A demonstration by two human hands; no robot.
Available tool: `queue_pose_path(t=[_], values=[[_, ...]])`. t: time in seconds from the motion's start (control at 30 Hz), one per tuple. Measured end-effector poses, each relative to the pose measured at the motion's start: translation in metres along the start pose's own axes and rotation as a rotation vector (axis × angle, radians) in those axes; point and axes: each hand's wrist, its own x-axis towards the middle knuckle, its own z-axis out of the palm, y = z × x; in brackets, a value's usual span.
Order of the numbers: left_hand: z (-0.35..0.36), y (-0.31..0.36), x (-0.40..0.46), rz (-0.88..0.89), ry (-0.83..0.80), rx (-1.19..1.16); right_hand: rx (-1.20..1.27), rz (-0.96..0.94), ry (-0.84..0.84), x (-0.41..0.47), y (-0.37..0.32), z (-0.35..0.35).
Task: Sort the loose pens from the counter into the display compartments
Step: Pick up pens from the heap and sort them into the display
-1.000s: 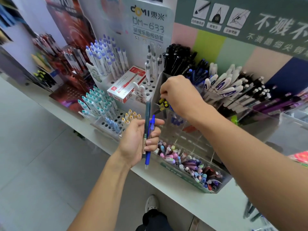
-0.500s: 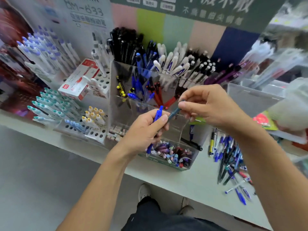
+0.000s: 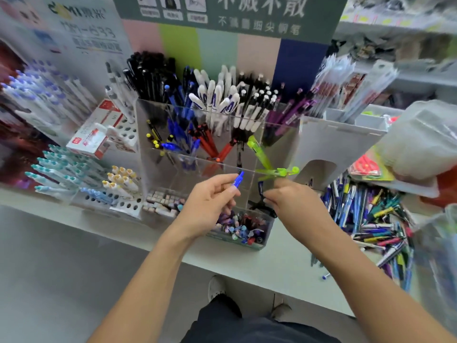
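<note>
Left hand raised in front of the clear display, fingers curled round a blue pen whose clip end pokes up past the fingertips. Right hand just to the right at the same height, fingers bent toward a dark pen at its fingertips; blurred, so cannot tell whether pinched or merely touched. Farther left on the surface, white racks of teal-capped pens and a red-and-white box. Centre, display compartments holding black, blue, red and white pens, with a green pen leaning in a right-hand compartment and small coloured pieces in the near bin. Right of the display, loose pens heaped on the surface, near the right forearm. Far right, a clear plastic bag, blurred.
</note>
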Motion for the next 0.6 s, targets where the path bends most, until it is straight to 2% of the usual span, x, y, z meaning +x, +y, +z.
queue_pose_path(t=[0.13,0.2,0.27,0.3,0.47,0.6], values=[[-0.013,0.002,-0.006,0.046,0.203,-0.111,-0.058,0.061,-0.134,0.001,-0.021,-0.021],[-0.021,0.001,-0.008,0.063,0.25,-0.113,0.147,0.076,-0.067,0.003,-0.03,-0.048],[-0.028,0.004,-0.011,0.105,0.278,-0.141,0.494,0.109,0.162,0.01,-0.043,-0.075],[-0.03,0.006,-0.012,0.132,0.284,-0.164,0.604,0.129,0.2,0.019,-0.05,-0.084],[-0.044,0.017,-0.013,0.219,0.276,-0.216,0.909,0.088,-0.027,0.071,-0.079,-0.081],[-0.069,0.015,-0.009,0.231,0.384,-0.165,0.875,0.013,0.147,0.093,-0.084,-0.091]])
